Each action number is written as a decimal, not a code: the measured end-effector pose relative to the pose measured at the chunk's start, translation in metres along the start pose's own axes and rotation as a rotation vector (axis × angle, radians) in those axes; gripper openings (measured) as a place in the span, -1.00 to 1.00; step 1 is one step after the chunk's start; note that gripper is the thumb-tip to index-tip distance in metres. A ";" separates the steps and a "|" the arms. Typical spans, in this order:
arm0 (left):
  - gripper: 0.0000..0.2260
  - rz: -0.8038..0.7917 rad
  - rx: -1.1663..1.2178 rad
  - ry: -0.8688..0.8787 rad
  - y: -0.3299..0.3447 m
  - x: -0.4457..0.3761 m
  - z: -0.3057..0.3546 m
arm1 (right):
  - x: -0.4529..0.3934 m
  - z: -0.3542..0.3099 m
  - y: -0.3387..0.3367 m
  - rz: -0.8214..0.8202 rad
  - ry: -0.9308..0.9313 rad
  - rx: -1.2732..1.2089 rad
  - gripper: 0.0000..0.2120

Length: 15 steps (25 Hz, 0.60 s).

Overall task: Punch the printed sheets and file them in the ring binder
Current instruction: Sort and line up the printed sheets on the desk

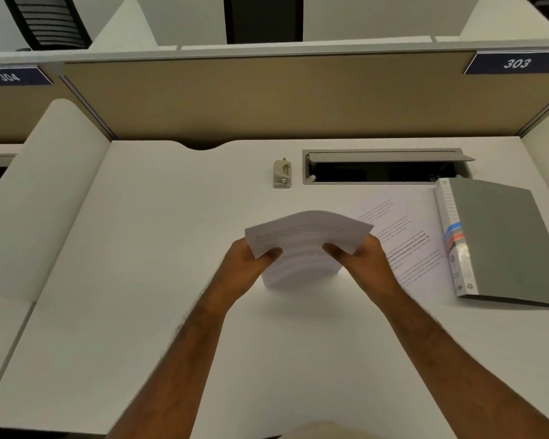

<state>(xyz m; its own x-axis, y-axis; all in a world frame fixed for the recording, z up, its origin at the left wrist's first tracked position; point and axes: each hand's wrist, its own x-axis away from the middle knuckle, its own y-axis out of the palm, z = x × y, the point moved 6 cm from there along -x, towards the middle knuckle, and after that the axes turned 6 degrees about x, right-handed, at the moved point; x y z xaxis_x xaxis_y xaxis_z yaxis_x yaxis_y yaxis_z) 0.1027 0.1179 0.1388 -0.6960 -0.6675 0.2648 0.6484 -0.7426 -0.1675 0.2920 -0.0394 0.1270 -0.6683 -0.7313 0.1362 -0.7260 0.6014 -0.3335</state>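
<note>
White printed sheets (308,236) bow upward between the fingers (271,252) of the left hand (244,267) and right hand (366,259), both curled tightly on them above the worktop (171,248); they should probably be tapped even before reaching the punch (281,173) beyond the fingers.

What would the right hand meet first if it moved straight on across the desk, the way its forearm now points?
Probably the hole punch; the right hand, gripping the sheet stack, points up-left. Depth is unclear.

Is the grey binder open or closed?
Closed. The ring binder lies flat on the desk, grey cover down, no rings showing.
</note>
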 end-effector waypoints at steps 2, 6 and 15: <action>-0.70 -0.018 -0.005 -0.013 0.005 0.001 -0.001 | 0.002 0.009 0.005 -0.013 0.018 0.011 -0.56; -0.66 0.021 0.020 0.011 0.006 0.002 0.009 | 0.001 -0.001 0.005 -0.008 0.000 0.029 -0.64; -0.72 -0.021 -0.017 -0.031 0.009 0.002 -0.005 | 0.007 0.010 0.012 -0.055 0.037 0.010 -0.64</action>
<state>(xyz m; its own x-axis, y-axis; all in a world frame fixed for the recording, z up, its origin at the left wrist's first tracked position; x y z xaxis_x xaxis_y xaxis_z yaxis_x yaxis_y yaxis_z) 0.1053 0.1094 0.1333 -0.6992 -0.6499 0.2977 0.6282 -0.7574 -0.1780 0.2801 -0.0407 0.1143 -0.6331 -0.7506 0.1892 -0.7603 0.5571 -0.3340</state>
